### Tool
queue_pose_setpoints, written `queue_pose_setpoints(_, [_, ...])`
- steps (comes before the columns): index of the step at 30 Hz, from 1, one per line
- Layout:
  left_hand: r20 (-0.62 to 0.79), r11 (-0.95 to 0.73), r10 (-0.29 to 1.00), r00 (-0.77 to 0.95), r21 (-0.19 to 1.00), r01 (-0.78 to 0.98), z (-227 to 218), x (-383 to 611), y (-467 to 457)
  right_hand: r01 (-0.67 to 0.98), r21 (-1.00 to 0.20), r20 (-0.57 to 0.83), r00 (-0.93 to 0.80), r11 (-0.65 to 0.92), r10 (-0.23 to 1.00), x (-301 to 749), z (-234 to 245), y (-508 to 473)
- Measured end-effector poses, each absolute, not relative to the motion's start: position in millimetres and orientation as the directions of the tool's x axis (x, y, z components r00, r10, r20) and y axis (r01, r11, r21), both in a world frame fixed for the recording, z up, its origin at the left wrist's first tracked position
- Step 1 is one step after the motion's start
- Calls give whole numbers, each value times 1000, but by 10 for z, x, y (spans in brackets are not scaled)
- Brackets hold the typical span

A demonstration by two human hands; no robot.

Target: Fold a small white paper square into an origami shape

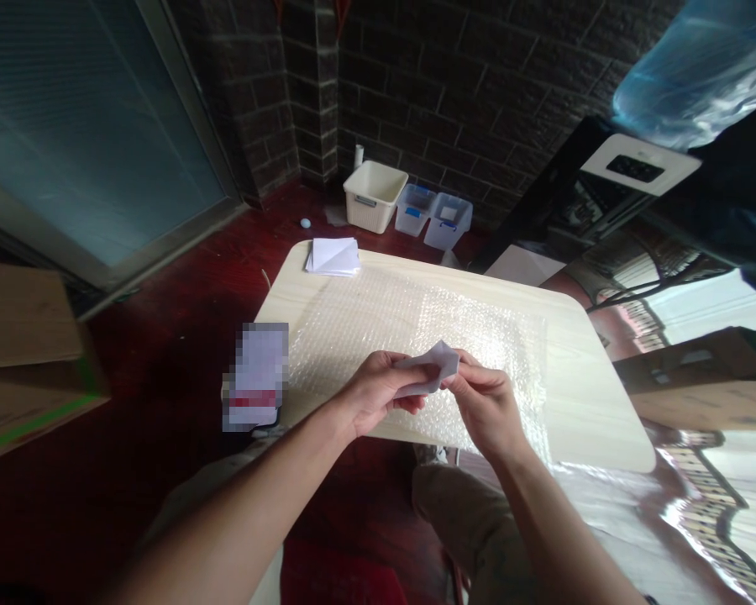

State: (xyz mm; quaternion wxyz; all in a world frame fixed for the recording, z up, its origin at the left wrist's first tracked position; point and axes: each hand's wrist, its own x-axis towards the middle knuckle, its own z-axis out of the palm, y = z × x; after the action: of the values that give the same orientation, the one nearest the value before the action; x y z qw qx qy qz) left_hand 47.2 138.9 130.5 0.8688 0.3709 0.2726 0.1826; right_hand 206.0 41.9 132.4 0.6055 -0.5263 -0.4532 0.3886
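Observation:
A small piece of folded white paper [419,376] is held up between both hands over the table. My left hand [381,388] grips its left part, with the thumb lying on top and the fingers beneath. At the paper's right end, my right hand [486,402] pinches the edge between thumb and fingers. Below the hands a sheet of bubble wrap [365,315] lies spread on the pale wooden table [580,353]. Toward the far left corner of the table sits a stack of white paper [333,255].
A blurred-out white item [256,370] is at the table's left edge. Beyond the table stand a cream basket [373,197] and two clear plastic bins [448,220]. Cardboard boxes [25,319] are on the left, and a water dispenser [639,164] rises at the right.

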Motion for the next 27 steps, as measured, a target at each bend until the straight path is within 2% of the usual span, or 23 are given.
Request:
queue_pose_setpoints(6, [-358, 603, 662, 658, 776, -184, 1282, 492, 1369, 127, -986, 135, 241, 107, 961, 2044, 1402, 408])
queue_pose_setpoints(10, [-298, 506, 761, 577, 829, -239, 1260, 510, 1351, 146, -988, 97, 349, 48, 932, 2056, 1352, 405])
queue_pose_setpoints(14, [-246, 439, 787, 566, 868, -233, 1239, 514, 1344, 53, -998, -5, 471, -34, 882, 2091, 1267, 413])
queue_pose_setpoints(18, [-193, 343, 811, 552, 922, -182, 1225, 518, 1341, -68, -996, -80, 482, -54, 873, 2069, 1276, 414])
queue_pose_setpoints(22, [-183, 310, 821, 542, 938, -153, 1226, 534, 1322, -107, -992, -110, 477, -66, 872, 2030, 1330, 410])
queue_pose_setpoints(24, [-213, 345, 817, 536, 925, -159, 1233, 541, 1315, -67, -995, -96, 461, -73, 882, 2027, 1351, 406])
queue_pose_setpoints(27, [-252, 388, 811, 528, 907, -162, 1235, 542, 1319, 80, -996, -9, 435, -49, 901, 2021, 1374, 392])
